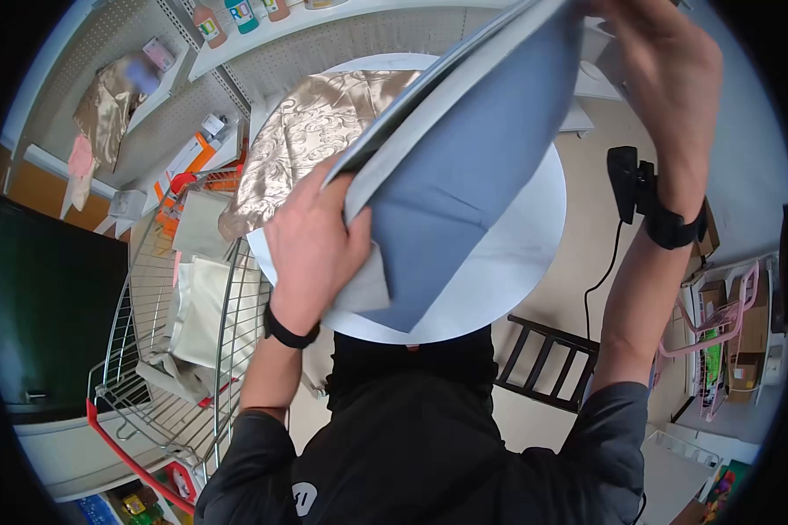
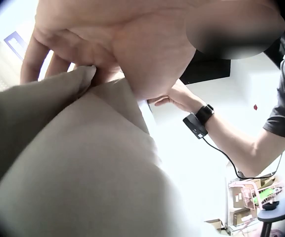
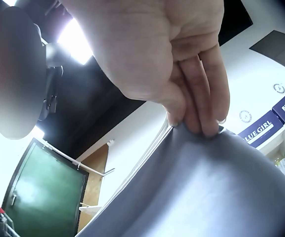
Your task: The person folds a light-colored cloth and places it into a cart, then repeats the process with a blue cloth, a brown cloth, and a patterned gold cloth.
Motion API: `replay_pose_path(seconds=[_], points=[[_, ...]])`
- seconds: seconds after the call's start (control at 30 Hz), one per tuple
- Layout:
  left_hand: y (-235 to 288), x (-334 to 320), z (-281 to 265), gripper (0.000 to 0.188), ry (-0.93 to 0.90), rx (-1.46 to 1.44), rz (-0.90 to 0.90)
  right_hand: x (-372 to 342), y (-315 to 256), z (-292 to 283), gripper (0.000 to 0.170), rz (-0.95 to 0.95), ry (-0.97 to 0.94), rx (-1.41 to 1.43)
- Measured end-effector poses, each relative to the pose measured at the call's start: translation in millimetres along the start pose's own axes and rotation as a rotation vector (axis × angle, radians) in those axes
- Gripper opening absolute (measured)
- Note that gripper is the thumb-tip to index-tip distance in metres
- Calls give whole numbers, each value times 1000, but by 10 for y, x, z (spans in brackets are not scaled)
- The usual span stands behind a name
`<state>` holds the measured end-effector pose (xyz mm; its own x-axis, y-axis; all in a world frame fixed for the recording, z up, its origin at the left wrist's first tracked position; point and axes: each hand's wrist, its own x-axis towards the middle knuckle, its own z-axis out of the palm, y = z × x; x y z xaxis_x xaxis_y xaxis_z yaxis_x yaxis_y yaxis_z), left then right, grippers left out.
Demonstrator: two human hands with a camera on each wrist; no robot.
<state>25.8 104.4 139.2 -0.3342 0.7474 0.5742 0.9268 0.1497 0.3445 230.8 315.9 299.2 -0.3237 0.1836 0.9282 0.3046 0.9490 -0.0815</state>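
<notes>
A blue cloth (image 1: 473,184) with a pale grey inner side hangs folded in layers over the round white table (image 1: 530,249). My left hand (image 1: 311,241) grips its left edge, thumb over the near layer, and a pale grey flap (image 1: 368,284) sticks out below the thumb. In the left wrist view the pale side of the cloth (image 2: 93,163) fills the lower left. My right hand (image 1: 674,79) is raised at the upper right. The right wrist view shows its fingers pinching the cloth's top corner (image 3: 197,140).
A shiny beige patterned cloth (image 1: 302,131) lies on the table's far left. To the left stands a wire shopping cart (image 1: 228,324) with pale cloths in it. Shelves with bottles (image 1: 241,13) run along the back. A black rack (image 1: 547,363) lies at the lower right.
</notes>
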Motion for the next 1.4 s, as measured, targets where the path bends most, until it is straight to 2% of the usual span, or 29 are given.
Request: replay_pose_path(seconds=[0.07,0.2,0.23,0.27,0.33,0.43,0.53,0.7,0.8,0.93,1.1,1.23,1.33,1.4], points=[[-69,76,-135,27,-29,1,11,17,-148,-48,6,40,19,-127],[-322,186,-385,28,-128,20,33,-51,194,-247,7,114,68,95],[-373,231,-440,30,-117,-44,72,-69,186,-273,9,179,84,137],[-416,273,-499,32,-114,-39,96,-89,434,-396,16,240,42,101],[-418,347,-635,34,-193,-22,31,-125,754,-583,25,302,-23,47],[-443,411,-767,35,-207,-23,24,-125,730,-696,30,321,-62,-61],[-489,485,-909,35,-250,-3,35,-144,754,-777,31,317,-21,17],[-600,586,-1109,28,-265,-8,126,-157,845,-998,34,461,7,-73],[-732,649,-1162,21,-210,-70,171,-174,842,-1101,34,519,35,-66],[-824,742,-1297,18,-240,-310,100,-247,831,-1137,34,517,74,-22],[-1057,810,-1362,18,5,-651,-85,-321,964,-1300,29,584,42,11],[-1284,905,-1436,23,147,-834,-109,-359,971,-1410,23,479,-7,45],[-1266,970,-1428,26,271,-951,-13,-409,977,-1424,23,451,39,172],[-1194,987,-1465,29,317,-947,6,-481,1041,-1451,25,541,41,332]])
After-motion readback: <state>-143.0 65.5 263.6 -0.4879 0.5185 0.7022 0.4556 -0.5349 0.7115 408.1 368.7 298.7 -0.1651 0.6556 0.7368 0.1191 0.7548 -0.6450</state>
